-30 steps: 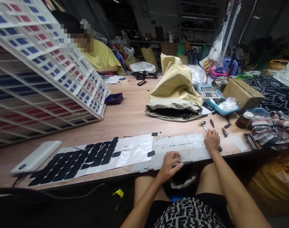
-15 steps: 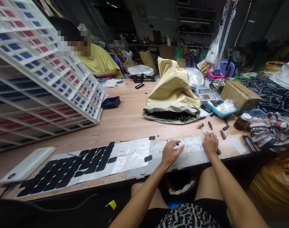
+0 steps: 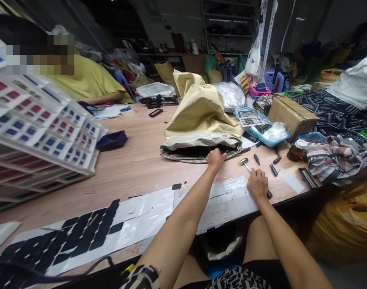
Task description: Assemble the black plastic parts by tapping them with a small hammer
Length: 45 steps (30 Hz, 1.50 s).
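My left hand [image 3: 216, 158] reaches to the mouth of a yellowish woven sack [image 3: 201, 112], its fingers curled at the rim. Dark pieces lie inside the sack, and what the fingers grip is hidden. My right hand [image 3: 257, 182] is closed round the handle of a small hammer [image 3: 243, 161] with a yellow-tipped head, resting on the table. Beneath and between my arms lies a white board [image 3: 222, 210] partly covered with clear tape. To its left, black rounded patches [image 3: 84, 224] sit in rows on a white sheet [image 3: 147, 212].
A white plastic basket [image 3: 51, 132] leans at the left, beside a dark blue tray [image 3: 113, 140]. Small black pieces [image 3: 274, 169], a brown jar [image 3: 297, 151], a calculator [image 3: 249, 119] and a cardboard box [image 3: 292, 114] stand at the right. A person in yellow [image 3: 90, 78] sits across the table.
My left hand has moved from above the white board forward to the sack's mouth and closed. My right hand still grips the hammer. The view has swung a little to the right.
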### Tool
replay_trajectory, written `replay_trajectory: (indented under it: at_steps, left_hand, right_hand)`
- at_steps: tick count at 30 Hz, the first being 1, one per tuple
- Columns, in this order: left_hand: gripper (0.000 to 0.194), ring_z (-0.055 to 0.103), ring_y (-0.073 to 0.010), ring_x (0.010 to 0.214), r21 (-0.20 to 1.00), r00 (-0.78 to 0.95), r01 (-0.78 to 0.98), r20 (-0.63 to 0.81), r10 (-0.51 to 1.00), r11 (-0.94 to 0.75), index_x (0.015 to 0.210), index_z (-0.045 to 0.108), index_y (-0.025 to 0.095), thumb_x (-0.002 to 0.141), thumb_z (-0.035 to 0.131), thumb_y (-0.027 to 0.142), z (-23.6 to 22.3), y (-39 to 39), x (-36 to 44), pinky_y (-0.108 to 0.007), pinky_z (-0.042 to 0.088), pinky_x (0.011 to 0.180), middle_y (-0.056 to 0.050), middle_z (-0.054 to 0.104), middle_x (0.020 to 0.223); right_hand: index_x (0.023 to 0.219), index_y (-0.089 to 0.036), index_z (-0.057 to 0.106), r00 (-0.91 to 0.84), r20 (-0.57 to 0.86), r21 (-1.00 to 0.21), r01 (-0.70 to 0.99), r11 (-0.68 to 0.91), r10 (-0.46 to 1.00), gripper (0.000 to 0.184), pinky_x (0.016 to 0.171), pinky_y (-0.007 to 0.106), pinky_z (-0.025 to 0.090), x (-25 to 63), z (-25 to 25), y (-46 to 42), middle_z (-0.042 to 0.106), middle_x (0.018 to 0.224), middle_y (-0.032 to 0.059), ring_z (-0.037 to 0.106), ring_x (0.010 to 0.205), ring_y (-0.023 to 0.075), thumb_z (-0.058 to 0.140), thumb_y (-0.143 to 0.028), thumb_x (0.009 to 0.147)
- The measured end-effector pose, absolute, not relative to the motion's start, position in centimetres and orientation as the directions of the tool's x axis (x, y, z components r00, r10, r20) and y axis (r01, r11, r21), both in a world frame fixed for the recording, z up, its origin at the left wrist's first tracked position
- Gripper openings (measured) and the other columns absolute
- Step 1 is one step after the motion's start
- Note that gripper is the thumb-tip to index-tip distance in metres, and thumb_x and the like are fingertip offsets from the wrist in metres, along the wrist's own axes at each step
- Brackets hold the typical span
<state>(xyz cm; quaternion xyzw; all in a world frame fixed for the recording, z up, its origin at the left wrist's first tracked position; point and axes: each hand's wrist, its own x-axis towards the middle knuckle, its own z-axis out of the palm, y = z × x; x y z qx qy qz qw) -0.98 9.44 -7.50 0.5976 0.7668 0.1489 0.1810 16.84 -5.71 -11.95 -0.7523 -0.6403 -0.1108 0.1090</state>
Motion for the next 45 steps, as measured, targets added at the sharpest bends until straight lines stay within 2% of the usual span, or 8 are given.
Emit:
replay_trajectory:
  at_steps: [6, 10, 14, 25, 28, 33, 36, 45]
  left_hand:
    - [0.027, 0.068, -0.03, 0.099, 0.558, -0.221, 0.801, -0.06, 0.973, 0.216, 0.097, 0.076, 0.025, 0.086, 0.066, 0.048, -8.7, 6.3, -3.8, -0.036, 0.047, 0.077, -0.009, 0.076, 0.101]
    - [0.023, 0.066, -0.0217, 0.087, 0.682, -0.006, 0.731, 0.026, 1.0, -0.013, 0.097, 0.078, 0.026, 0.081, 0.072, 0.041, -11.2, 0.8, -7.6, -0.032, 0.048, 0.077, -0.002, 0.075, 0.094]
    - [0.022, 0.063, -0.022, 0.094, 0.755, 0.111, 0.637, 0.111, 0.988, -0.157, 0.099, 0.079, 0.026, 0.08, 0.076, 0.035, -14.1, -4.3, -10.7, -0.034, 0.049, 0.085, -0.002, 0.074, 0.094]
    - [0.017, 0.056, -0.0246, 0.101, 0.692, 0.151, 0.682, 0.183, 0.971, -0.237, 0.098, 0.078, 0.027, 0.082, 0.077, 0.033, -14.8, -5.0, -10.7, -0.041, 0.043, 0.093, -0.003, 0.071, 0.102]
    - [0.017, 0.056, -0.0245, 0.1, 0.685, 0.154, 0.692, 0.169, 0.974, -0.228, 0.099, 0.079, 0.028, 0.083, 0.075, 0.034, -14.7, -5.0, -10.7, -0.041, 0.042, 0.093, -0.002, 0.07, 0.101]
    - [0.02, 0.055, -0.0244, 0.101, 0.69, 0.146, 0.691, 0.155, 0.977, -0.213, 0.102, 0.08, 0.03, 0.083, 0.075, 0.035, -14.6, -4.9, -10.7, -0.04, 0.043, 0.094, -0.002, 0.069, 0.101]
    - [0.02, 0.055, -0.0248, 0.103, 0.708, 0.135, 0.681, 0.131, 0.982, -0.188, 0.101, 0.08, 0.031, 0.082, 0.076, 0.036, -14.6, -4.8, -10.7, -0.04, 0.043, 0.096, -0.002, 0.069, 0.101]
    - [0.02, 0.055, -0.023, 0.1, 0.719, 0.133, 0.669, 0.137, 0.982, -0.191, 0.1, 0.08, 0.031, 0.081, 0.079, 0.036, -14.3, -4.7, -10.8, -0.039, 0.042, 0.093, -0.001, 0.069, 0.1]
  right_hand:
    - [0.124, -0.017, 0.059, 0.158, 0.309, -0.026, 0.987, -0.158, 0.938, 0.031, 0.073, 0.036, 0.035, 16.9, -12.1, -5.7, 0.057, 0.105, 0.0118, 0.048, 0.095, 0.0265, 0.046, -0.022, 0.097]
    - [0.123, -0.017, 0.059, 0.151, 0.31, -0.019, 0.988, -0.153, 0.939, 0.03, 0.073, 0.035, 0.034, 16.9, -12.0, -5.7, 0.057, 0.105, 0.0123, 0.047, 0.095, 0.0263, 0.043, -0.021, 0.098]
    - [0.124, -0.016, 0.059, 0.144, 0.314, -0.01, 0.989, -0.149, 0.938, 0.031, 0.074, 0.035, 0.033, 17.0, -11.9, -5.6, 0.056, 0.106, 0.0132, 0.048, 0.097, 0.0269, 0.041, -0.022, 0.1]
    - [0.127, -0.016, 0.063, 0.142, 0.328, -0.011, 0.989, -0.147, 0.934, 0.037, 0.076, 0.034, 0.036, 17.5, -11.5, -5.0, 0.058, 0.107, 0.0146, 0.05, 0.097, 0.0263, 0.038, -0.022, 0.101]
    - [0.128, -0.017, 0.066, 0.129, 0.312, -0.103, 0.989, -0.102, 0.941, 0.038, 0.079, 0.034, 0.04, 17.6, -11.1, -5.2, 0.061, 0.105, 0.014, 0.053, 0.097, 0.0253, 0.041, -0.019, 0.099]
    - [0.13, -0.015, 0.065, 0.09, 0.386, -0.5, 0.857, 0.126, 0.918, 0.04, 0.088, 0.034, 0.049, 15.1, -10.3, -7.8, 0.067, 0.112, 0.0133, 0.062, 0.101, 0.0226, 0.041, -0.023, 0.099]
    - [0.127, -0.017, 0.066, -0.04, 0.386, -0.622, 0.726, 0.292, 0.922, 0.038, 0.093, 0.036, 0.053, 12.7, -9.8, -10.4, 0.07, 0.114, 0.0125, 0.065, 0.105, 0.0225, 0.042, -0.029, 0.1]
    - [0.131, -0.017, 0.065, -0.235, 0.358, -0.49, 0.777, 0.396, 0.904, 0.039, 0.09, 0.031, 0.054, 10.3, -10.6, -13.9, 0.069, 0.104, 0.0107, 0.066, 0.099, 0.02, 0.039, -0.025, 0.103]
